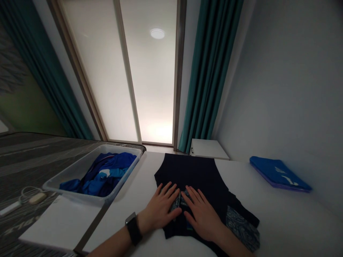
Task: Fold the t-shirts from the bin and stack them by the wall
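Note:
A dark navy garment with grey paisley-patterned parts lies spread on a white table. My left hand rests flat on its left half, fingers stretched out, with a dark watch on the wrist. Flat on the middle of the cloth, just to the right, lies my right hand, its fingers also extended. A patterned piece of the garment reaches out at the lower right. Part of the lower cloth is hidden under my hands and forearms.
A clear plastic bin of blue clothes stands at the left. Folded blue clothes lie at the right by the wall. Behind the table are a white cabinet and a teal curtain. A white cable lies far left.

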The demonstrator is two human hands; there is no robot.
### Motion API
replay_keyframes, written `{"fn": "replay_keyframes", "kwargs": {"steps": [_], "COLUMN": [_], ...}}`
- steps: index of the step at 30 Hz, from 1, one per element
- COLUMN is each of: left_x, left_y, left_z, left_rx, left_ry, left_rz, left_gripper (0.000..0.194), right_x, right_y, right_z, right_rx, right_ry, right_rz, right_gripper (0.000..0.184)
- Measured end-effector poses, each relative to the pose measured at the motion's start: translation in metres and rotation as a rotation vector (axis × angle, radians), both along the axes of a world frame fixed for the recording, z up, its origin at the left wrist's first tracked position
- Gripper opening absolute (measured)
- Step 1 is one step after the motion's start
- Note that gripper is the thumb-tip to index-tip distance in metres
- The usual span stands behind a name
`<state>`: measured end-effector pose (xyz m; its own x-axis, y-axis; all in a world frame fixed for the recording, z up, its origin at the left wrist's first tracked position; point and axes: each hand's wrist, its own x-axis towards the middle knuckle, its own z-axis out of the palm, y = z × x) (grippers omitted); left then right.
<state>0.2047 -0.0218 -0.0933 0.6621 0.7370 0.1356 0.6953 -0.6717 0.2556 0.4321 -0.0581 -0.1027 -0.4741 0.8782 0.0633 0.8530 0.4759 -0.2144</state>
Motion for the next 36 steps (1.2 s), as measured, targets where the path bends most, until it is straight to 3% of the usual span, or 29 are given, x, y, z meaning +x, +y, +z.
{"fn": "replay_keyframes", "kwargs": {"steps": [4,7,11,17,22,29,36], "left_x": [-0.019,-0.038,-0.053,-0.057,-0.059,-0.056,-0.054], "left_y": [0.038,0.072,0.097,0.097,0.094,0.093,0.095], "left_z": [0.010,0.019,0.015,-0.002,-0.007,-0.009,-0.012], "left_rx": [0.046,0.082,0.060,0.004,-0.014,0.005,0.049], "left_ry": [-0.220,-0.273,-0.267,-0.272,-0.272,-0.248,-0.195], "left_rz": [0.238,0.404,0.462,0.426,0.400,0.394,0.434], "left_gripper": [0.040,0.029,0.023,0.018,0.025,0.014,0.021], "right_x": [0.000,0.001,0.003,0.004,-0.003,-0.029,-0.036], "right_y": [-0.001,-0.001,-0.001,-0.001,-0.007,-0.021,-0.017], "right_z": [0.000,-0.001,-0.003,-0.003,0.008,0.020,0.009], "right_rx": [-0.011,-0.004,0.024,0.056,0.176,0.204,0.082], "right_ry": [0.010,0.033,0.062,0.080,0.211,0.201,0.199], "right_rz": [0.002,0.010,0.004,0.009,0.015,0.285,0.493], "right_gripper": [0.058,0.058,0.057,0.052,0.037,0.024,0.039]}}
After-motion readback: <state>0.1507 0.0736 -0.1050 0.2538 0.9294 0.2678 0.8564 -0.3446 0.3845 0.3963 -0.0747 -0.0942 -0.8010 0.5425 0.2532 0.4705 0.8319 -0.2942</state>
